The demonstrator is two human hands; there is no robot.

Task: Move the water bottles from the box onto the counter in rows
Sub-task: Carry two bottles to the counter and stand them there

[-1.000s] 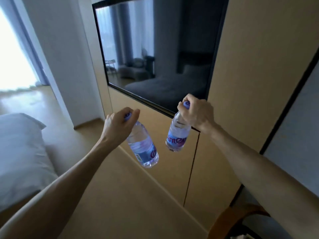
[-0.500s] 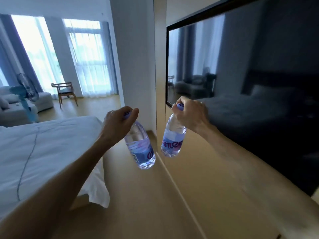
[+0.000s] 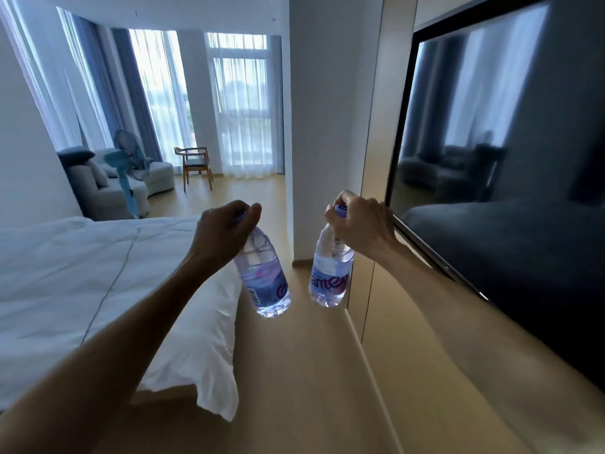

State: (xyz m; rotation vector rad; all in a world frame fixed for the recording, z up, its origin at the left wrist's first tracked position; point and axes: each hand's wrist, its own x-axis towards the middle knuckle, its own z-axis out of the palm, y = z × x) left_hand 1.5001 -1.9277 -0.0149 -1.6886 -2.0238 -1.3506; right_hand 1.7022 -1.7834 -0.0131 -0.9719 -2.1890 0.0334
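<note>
Bottles (image 3: 263,276) farther along bed (image 3: 82,273) edge

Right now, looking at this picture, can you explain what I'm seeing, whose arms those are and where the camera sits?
There is no machine here. The camera is worn on a person's head and looks forward and down, so the two bare arms are that person's own. The left hand grips a clear plastic water bottle with a purple label by its neck, and the right hand grips a second clear water bottle with the same label the same way. Both hang in the air, apart. To the left lies a white-sheeted bed; to the right a dark wall-mounted screen. No box or counter is in view.
</note>
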